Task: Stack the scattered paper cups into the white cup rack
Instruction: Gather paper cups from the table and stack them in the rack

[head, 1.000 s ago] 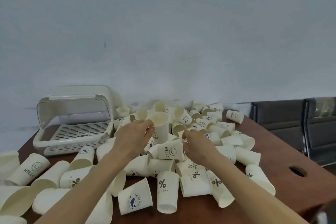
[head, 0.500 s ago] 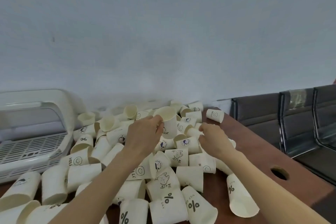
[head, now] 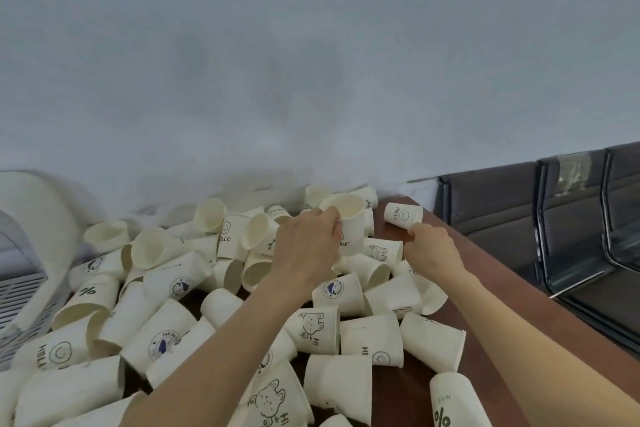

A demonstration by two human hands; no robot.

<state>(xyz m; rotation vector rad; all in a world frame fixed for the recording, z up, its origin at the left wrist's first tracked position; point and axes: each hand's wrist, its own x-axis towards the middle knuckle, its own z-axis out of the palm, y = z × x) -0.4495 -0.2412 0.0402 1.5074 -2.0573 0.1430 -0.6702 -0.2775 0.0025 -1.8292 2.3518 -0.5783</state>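
Left grip: an upright cream paper cup with dark print low on its wall is held by the left hand; the fingers are curled round its near side and reach up to the rim, and the open mouth faces upward.
Held cup, place: it is raised above the heap of scattered cream paper cups, toward the far right part of that heap.
Right grip: the right hand is seen with fingers curled inward; its fingertips lie just at the near edge of a cream paper cup printed HELLO with a smiley, and whether that cup is pinched or only touched cannot be told.
HELLO cup, place: it lies on its side at the far right edge of the heap, apart from the other cups, on the bare wood.
Forearms: both bare forearms are stretched across the heap from the near edge of the view.
Heap: most cups lie on their sides, mouths turned many ways; prints of a bear with "Hi", a percent sign, a smiley and a round blue badge are visible.
Table: the heap is carried by a reddish-brown wooden table, bare wood showing to the right of the heap.
Rack: the white plastic cup rack with a slatted tray stands just left of the heap, cut off by the picture edge; no cup is seen on the visible slats.
Beyond: dark grey chairs with metal frames stand to the right of the heap, past the table edge; a pale grey wall rises behind the heap.
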